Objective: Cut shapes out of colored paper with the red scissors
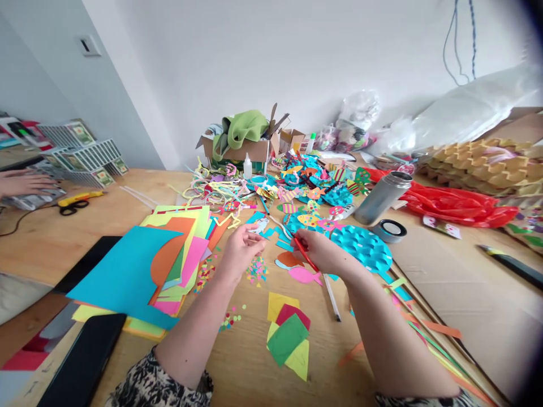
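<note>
My right hand [320, 251] is closed around red-handled scissors [302, 249], whose blades are hard to make out. To its left, my left hand [244, 251] has thumb and fingers pinched together; whatever small thing they may hold is not clear. Blue paper scraps [285, 244] lie between the hands. Just below the right hand are a pink paper fish [303, 275] and a pen [331, 298]. Tiny confetti pieces [257, 272] are scattered beside my left wrist. Nearer me lie several cut paper pieces, with a green one [289, 339] on top.
Coloured paper sheets [123, 265] and a black phone [82, 362] are at left. A steel flask [384, 198], tape roll [389, 230] and blue egg tray piece [362, 249] stand right. Behind are a glue bottle [247, 167] and box [237, 150]. Another person's hand [27, 183] shows far left.
</note>
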Tool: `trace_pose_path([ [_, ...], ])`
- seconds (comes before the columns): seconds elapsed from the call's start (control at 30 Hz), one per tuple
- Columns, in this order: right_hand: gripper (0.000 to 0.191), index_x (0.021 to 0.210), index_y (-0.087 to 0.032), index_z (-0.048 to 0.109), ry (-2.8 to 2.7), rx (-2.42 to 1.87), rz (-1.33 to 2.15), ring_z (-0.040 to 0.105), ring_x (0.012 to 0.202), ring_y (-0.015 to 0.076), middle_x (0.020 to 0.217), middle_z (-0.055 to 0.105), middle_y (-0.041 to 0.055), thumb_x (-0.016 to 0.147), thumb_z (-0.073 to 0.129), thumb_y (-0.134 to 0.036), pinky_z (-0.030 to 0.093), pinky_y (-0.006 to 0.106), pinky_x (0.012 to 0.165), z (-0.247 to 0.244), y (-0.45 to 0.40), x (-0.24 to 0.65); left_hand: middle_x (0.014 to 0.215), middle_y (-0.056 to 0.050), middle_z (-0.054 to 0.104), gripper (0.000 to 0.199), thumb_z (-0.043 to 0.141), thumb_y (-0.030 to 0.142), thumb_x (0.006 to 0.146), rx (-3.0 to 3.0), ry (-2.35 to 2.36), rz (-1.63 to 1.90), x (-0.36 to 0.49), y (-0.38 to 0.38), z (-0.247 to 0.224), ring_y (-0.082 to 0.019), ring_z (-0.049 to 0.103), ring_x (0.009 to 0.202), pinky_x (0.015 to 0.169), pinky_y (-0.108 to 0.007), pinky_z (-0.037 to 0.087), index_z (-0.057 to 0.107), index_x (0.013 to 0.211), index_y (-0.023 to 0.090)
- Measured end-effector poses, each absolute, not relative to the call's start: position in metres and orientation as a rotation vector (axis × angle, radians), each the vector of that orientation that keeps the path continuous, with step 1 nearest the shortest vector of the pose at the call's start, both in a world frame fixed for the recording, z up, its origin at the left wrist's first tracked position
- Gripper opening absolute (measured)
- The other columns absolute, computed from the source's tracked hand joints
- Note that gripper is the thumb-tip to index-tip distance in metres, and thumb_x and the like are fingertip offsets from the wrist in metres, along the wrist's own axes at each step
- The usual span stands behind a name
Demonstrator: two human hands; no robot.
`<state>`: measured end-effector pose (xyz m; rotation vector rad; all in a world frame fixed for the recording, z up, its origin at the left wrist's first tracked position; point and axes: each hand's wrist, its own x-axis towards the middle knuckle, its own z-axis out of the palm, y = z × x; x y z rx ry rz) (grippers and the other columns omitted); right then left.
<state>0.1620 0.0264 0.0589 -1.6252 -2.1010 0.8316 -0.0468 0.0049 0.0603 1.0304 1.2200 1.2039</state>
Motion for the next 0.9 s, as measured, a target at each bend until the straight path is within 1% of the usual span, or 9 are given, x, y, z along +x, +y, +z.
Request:
trace_pose_path([
  [0.13, 0.008, 0.079, -0.019, 0.059, -2.194, -1.744, 0.749, 0.054, 0.059, 0.0138, 0.07, 0.066, 0.0023, 0.075, 0.063, -0.012, 0.032, 0.02, 0.051, 0.052, 0.031, 0.16, 0.073, 0.0, 0.067, 0.042, 0.078, 0.021, 0.059, 0.995, 1.228, 1.282, -0.05, 0.008, 0.058, -0.013, 0.062, 0.06, 0.059, -0.026, 0.05, 0.06, 0.097, 0.017],
  [0.33, 0.004, 0.081, -0.018, 0.059, -2.239, -1.77, 0.69, 0.053, 0.06, 0.0142, 0.074, 0.066, 0.0051, 0.082, 0.057, -0.014, 0.028, 0.021, 0.051, 0.045, 0.031, 0.148, 0.072, 0.0, 0.067, 0.041, 0.076, 0.023, 0.06, 1.007, 1.22, 1.31, -0.05, 0.013, 0.051, -0.012, 0.062, 0.058, 0.056, -0.025, 0.048, 0.06, 0.096, 0.016],
  [0.53, 0.007, 0.082, -0.018, 0.058, -2.256, -1.751, 0.626, 0.051, 0.059, 0.0131, 0.071, 0.064, 0.0027, 0.085, 0.055, -0.014, 0.026, 0.021, 0.052, 0.037, 0.032, 0.146, 0.069, 0.0, 0.067, 0.039, 0.078, 0.024, 0.059, 1.018, 1.241, 1.3, -0.049, 0.014, 0.049, -0.013, 0.061, 0.057, 0.057, -0.025, 0.048, 0.062, 0.094, 0.016],
  [0.63, 0.009, 0.083, -0.018, 0.059, -2.26, -1.749, 0.586, 0.051, 0.059, 0.0133, 0.07, 0.064, 0.0031, 0.088, 0.053, -0.015, 0.026, 0.022, 0.053, 0.037, 0.031, 0.143, 0.068, -0.001, 0.067, 0.036, 0.077, 0.022, 0.059, 1.032, 1.225, 1.288, -0.048, 0.013, 0.052, -0.013, 0.061, 0.058, 0.057, -0.025, 0.047, 0.062, 0.092, 0.016],
  [0.77, 0.007, 0.088, -0.017, 0.059, -2.247, -1.758, 0.522, 0.055, 0.063, 0.0157, 0.074, 0.066, 0.0063, 0.09, 0.053, -0.019, 0.027, 0.023, 0.055, 0.039, 0.032, 0.143, 0.066, 0.0, 0.066, 0.035, 0.076, 0.021, 0.059, 1.034, 1.237, 1.298, -0.049, 0.014, 0.052, -0.013, 0.06, 0.057, 0.057, -0.025, 0.047, 0.063, 0.091, 0.016],
  [0.9, 0.011, 0.094, -0.016, 0.06, -2.243, -1.762, 0.496, 0.058, 0.068, 0.0177, 0.08, 0.068, 0.0091, 0.092, 0.051, -0.022, 0.028, 0.024, 0.056, 0.046, 0.034, 0.149, 0.069, -0.001, 0.068, 0.032, 0.075, 0.021, 0.062, 1.123, 1.263, 1.298, -0.055, 0.014, 0.053, -0.014, 0.062, 0.06, 0.061, -0.026, 0.049, 0.063, 0.091, 0.017],
])
